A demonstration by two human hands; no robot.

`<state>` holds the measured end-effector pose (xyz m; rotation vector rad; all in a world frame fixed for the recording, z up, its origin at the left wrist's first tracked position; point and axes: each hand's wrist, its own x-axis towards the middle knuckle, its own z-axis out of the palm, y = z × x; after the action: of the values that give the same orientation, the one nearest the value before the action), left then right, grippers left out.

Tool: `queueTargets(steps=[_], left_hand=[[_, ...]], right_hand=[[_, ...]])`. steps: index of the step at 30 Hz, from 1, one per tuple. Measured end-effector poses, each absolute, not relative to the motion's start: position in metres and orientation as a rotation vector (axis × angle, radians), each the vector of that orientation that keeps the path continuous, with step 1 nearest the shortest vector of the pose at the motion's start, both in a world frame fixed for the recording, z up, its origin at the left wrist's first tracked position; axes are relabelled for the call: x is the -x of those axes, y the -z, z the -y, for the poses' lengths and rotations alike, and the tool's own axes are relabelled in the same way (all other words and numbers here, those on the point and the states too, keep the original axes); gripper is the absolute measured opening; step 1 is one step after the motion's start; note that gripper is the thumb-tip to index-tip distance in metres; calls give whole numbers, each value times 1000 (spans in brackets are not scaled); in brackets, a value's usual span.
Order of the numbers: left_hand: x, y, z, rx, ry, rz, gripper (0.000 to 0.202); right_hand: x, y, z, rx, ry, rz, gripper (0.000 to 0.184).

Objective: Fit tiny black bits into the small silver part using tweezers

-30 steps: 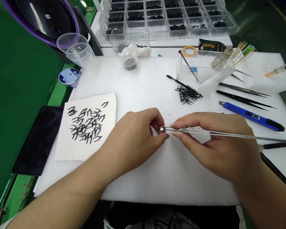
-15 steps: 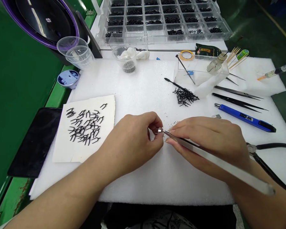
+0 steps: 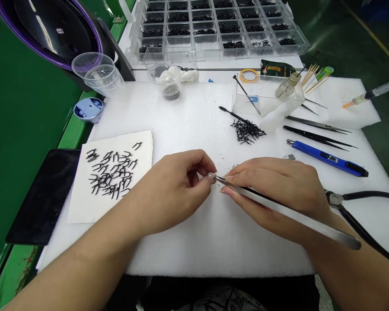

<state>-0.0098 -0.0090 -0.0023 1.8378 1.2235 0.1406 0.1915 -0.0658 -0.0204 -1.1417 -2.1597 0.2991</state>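
Between thumb and forefinger my left hand (image 3: pixel 178 190) pinches a small shiny metal piece (image 3: pixel 212 176), partly hidden by the fingertips. My right hand (image 3: pixel 278 190) is closed on a pair of silver tweezers (image 3: pixel 291 214), whose tips meet the metal piece. Left of my hands, many small black forked pieces (image 3: pixel 112 172) lie spread over a white card (image 3: pixel 81 207). Beyond my right hand is a heap of similar black pieces (image 3: pixel 247 131), with a dark thin tool (image 3: pixel 231 113) touching it. Dark specks are scattered just past my fingertips.
A compartment box (image 3: pixel 194 41) of black pieces stands at the back. Clear cups (image 3: pixel 99 73), a black tablet (image 3: pixel 42 194), a glass bottle (image 3: pixel 288 86) and a syringe (image 3: pixel 372 93) surround the foam sheet (image 3: pixel 181 255). Right lie more tweezers (image 3: pixel 317 136), a blue cutter (image 3: pixel 327 157) and pliers (image 3: pixel 336 199).
The whole view has shifted slightly. The metal piece appears turned between my left fingers, and the tweezers have rolled a little, showing more of their edge. Both hands keep their hold.
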Motion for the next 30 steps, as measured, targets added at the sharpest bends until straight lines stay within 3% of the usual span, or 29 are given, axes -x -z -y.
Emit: queueTargets(steps=[14,30], left_hand=[[12,5,6,-1790,-136,-1203,13],[16,3,4,-1704,-125,-1151,18]], right_hand=[[-190,21,64,1078,-248,2133,10],[-192,12,66,1223,-455,1996,5]])
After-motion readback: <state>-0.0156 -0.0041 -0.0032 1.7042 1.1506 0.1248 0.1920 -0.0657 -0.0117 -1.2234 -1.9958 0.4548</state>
